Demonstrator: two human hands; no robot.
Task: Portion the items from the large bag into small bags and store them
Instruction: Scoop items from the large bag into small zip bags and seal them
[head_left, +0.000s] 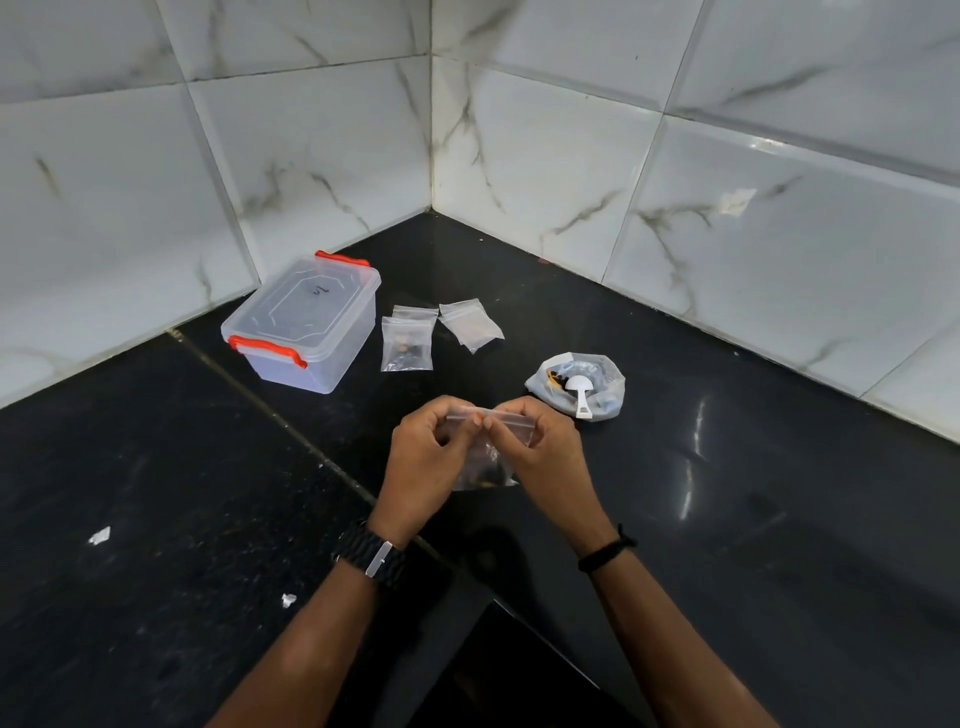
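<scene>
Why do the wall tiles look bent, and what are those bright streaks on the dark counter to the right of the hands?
Head view: the wide-angle lens bows the tile lines toward the edges; the streaks are glare from a light on the glossy black counter. Also head view: the clear small bag pinched by the left hand and right hand is hard to make out.

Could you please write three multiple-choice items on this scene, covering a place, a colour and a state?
1. Where is the spoon?
A. in the big bag
B. in the box
C. on the wall

2. What colour are the box's clips?
A. blue
B. orange-red
C. green

3. What is the state of the box?
A. open
B. lidded
C. overturned

Key: 1 A, its bowl sits in the bag's open mouth. 2 B, both clips show orange-red. 3 B, the clear lid sits on top.
</scene>
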